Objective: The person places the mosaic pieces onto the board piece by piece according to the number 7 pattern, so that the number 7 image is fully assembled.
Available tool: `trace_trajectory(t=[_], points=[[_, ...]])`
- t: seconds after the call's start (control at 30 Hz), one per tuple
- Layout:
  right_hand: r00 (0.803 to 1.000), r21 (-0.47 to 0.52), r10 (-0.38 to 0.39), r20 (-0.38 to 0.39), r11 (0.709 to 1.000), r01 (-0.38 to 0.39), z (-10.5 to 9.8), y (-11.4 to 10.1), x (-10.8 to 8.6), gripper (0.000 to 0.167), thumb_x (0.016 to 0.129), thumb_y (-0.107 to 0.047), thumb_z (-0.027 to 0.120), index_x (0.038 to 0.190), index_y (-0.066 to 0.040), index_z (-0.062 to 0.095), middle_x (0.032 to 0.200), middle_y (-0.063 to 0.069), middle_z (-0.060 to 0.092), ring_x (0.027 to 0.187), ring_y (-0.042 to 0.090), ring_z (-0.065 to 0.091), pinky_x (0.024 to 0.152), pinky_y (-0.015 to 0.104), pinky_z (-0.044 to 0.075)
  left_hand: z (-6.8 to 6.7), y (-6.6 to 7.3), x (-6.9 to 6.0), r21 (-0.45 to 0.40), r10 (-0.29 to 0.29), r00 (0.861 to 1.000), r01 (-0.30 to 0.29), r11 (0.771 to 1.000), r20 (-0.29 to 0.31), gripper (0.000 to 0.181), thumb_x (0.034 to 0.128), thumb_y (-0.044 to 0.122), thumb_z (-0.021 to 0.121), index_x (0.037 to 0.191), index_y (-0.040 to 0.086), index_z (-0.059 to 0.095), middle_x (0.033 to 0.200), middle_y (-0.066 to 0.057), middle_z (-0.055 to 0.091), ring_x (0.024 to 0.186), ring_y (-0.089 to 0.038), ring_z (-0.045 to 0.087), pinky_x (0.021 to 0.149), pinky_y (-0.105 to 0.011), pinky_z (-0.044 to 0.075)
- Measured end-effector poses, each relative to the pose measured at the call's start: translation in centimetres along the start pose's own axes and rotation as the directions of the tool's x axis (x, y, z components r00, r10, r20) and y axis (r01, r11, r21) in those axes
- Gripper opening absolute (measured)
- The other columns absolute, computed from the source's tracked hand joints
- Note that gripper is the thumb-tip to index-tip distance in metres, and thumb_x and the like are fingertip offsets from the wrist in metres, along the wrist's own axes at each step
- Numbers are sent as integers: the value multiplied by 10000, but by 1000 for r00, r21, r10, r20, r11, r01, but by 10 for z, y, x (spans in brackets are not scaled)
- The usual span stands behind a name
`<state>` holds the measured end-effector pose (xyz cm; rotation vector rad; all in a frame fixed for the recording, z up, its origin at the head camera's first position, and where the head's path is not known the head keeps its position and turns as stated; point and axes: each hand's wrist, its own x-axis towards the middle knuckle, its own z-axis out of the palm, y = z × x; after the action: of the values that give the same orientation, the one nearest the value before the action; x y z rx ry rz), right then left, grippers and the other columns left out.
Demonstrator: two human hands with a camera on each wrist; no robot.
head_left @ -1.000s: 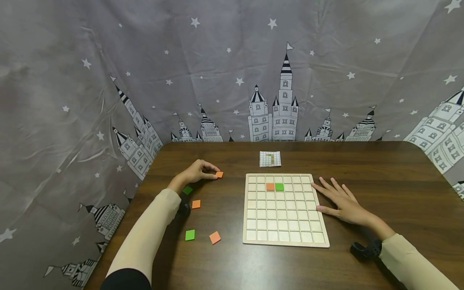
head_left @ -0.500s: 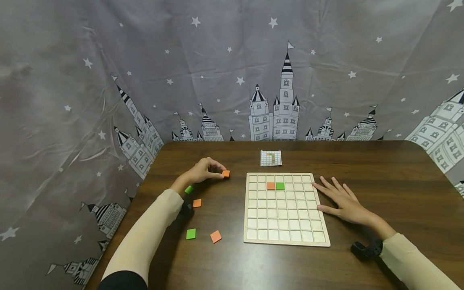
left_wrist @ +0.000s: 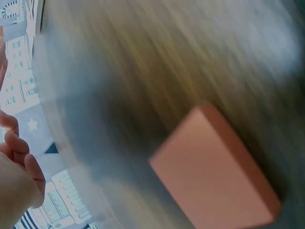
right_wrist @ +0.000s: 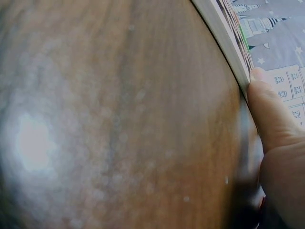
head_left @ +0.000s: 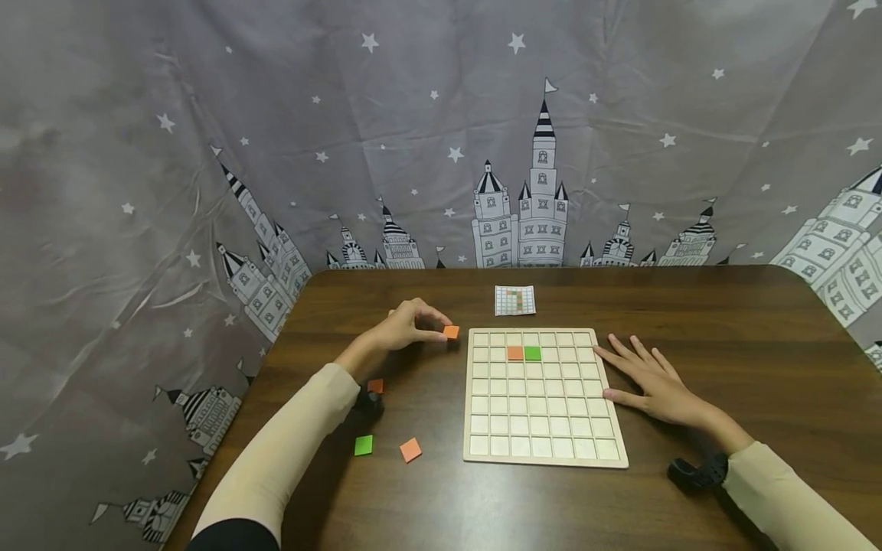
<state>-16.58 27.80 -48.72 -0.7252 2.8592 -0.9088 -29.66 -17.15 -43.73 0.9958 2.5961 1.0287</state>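
Observation:
My left hand [head_left: 406,327] pinches a small orange square tile [head_left: 451,332] between thumb and fingers, just left of the board's far left corner. The pale wooden grid board [head_left: 536,386] lies on the table. In its second row an orange tile [head_left: 515,353] sits beside a green tile [head_left: 533,353]. My right hand [head_left: 648,383] lies with fingers spread and straight, its thumb and index fingertips touching the board's right edge. In the right wrist view the thumb [right_wrist: 267,105] meets that edge. The left wrist view shows part of my left hand [left_wrist: 19,176], curled.
Loose on the brown table [head_left: 441,505] are a green tile [head_left: 363,445], a salmon-orange tile [head_left: 410,450] and an orange tile [head_left: 375,386] by my left wrist, large in the left wrist view. A printed pattern card [head_left: 514,301] lies beyond the board. A grey castle-print curtain [head_left: 413,115] hangs behind.
My left hand has moved right with the orange tile, towards the board. A green tile seen earlier by the left wrist is now hidden behind it. The right hand stays in place.

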Motion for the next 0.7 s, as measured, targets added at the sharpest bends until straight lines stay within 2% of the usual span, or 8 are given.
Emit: trace_trajectory(t=[0.07,0.17,0.33,0.47,0.7], points=[[1000,0,-2,1,1000,2,0,0,0,715,966,-367,656,1574,-193,323,1616,231,180,1454,519,47,1093,687,-7,2,6,2,13,-34,999,34,999,5,257,863,209,799,1110,143,770,1067,4,693,1046,-229,499,978,-594,259],[1000,-1,0,2,1000,0,0,1,0,718,967,-368,654,1577,-200,316,1619,226,175,1456,513,43,1096,683,-11,4,14,5,29,-72,997,72,997,8,262,870,247,794,1119,171,766,1069,2,670,1067,-206,490,981,-651,213],[1000,-10,3,-2,1000,-3,0,1,-1,717,967,-374,652,1578,-209,315,1617,227,181,1456,513,50,1097,684,-8,10,26,10,26,-41,999,41,999,-8,265,864,246,800,1115,167,771,1079,-27,699,1052,-194,501,938,-576,261],[1000,-9,3,-2,1000,-3,0,0,-1,715,966,-373,653,1577,-210,319,1616,230,184,1454,518,52,1094,688,-5,15,33,13,23,-44,999,44,999,-15,273,869,249,794,1131,176,770,1099,4,686,1059,-184,500,907,-533,289],[1000,-4,6,1,1000,-6,0,0,-1,714,966,-372,653,1576,-210,320,1617,230,180,1454,517,45,1093,689,-6,27,47,21,-3,-57,998,57,998,9,271,903,261,762,1160,176,757,1165,-71,648,1122,-234,484,952,-623,252]])
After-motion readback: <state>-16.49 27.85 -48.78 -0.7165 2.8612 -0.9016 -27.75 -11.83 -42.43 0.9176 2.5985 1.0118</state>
